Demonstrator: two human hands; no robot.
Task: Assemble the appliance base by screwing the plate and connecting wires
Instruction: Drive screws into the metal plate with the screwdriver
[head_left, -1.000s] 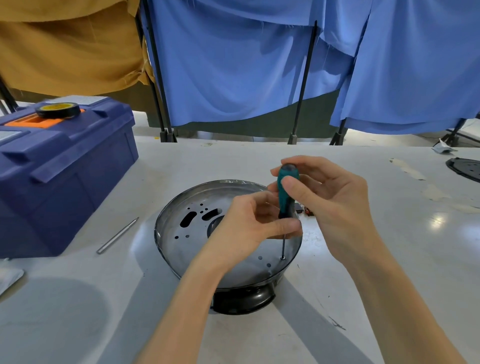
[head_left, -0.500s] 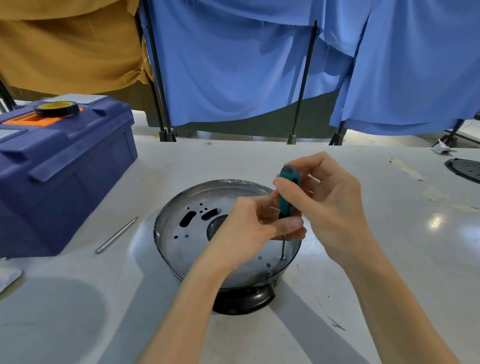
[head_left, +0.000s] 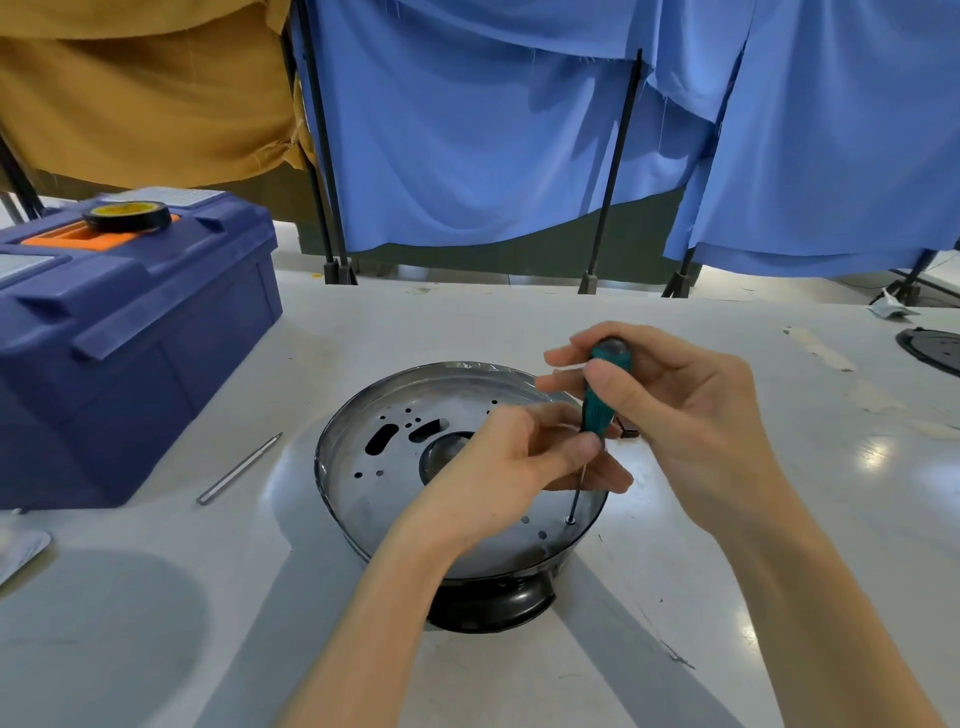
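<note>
- Screwdriver (head_left: 602, 400) stands almost upright over the right part of the plate (head_left: 395, 483), and its thin tip sits in a screw (head_left: 570, 519) close to the near right rim.
- Right hand (head_left: 691, 415) curls its fingers and thumb round the top of the green handle. Left hand (head_left: 509, 467) pinches the low end of the handle, where the shaft begins, to steady it.
- Plate rests on a black base (head_left: 488, 603) in the middle of the table (head_left: 467, 322). It looks like thin, stiff metal, light and shiny, so probably slippery; the edges of its holes may be sharp. The rim seems the safest place to hold it.
- Base is narrower than the plate, so I judge that pressing near the rim can make it rock, and the small screw can tilt if the tip slips.
- Toolbox (head_left: 130, 338) stands at the far left, with a roll of tape (head_left: 127, 215) on its lid. A thin metal rod (head_left: 239, 468) lies between toolbox and plate, apart from both.
- Black disc (head_left: 935, 351) lies at the far right edge.
- Only the left forearm crosses the plate and hides a part of it. I cannot see wires clearly.
</note>
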